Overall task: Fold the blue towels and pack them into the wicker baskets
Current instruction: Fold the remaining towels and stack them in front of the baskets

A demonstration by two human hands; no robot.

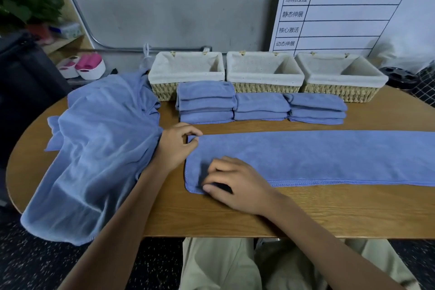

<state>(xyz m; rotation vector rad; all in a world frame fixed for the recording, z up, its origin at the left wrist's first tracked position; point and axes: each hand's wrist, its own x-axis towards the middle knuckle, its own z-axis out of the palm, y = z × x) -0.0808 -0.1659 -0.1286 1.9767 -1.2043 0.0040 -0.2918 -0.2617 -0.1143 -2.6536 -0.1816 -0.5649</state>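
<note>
Three baskets in a row along the back of the counter (306, 214): left basket (187, 73), middle basket (263, 72), right basket (339, 75). Directly in front of them, three stacks of folded towels side by side: left stack (206, 102), middle stack (261, 106), right stack (316, 109). Nearer the front edge, a long towel (329, 155) lies flat, running off right. Left hand (175, 148) at its far-left corner, right hand (235, 183) on its near-left corner. Loose towel pile (94, 148) on the left, draped over the counter edge.
</note>
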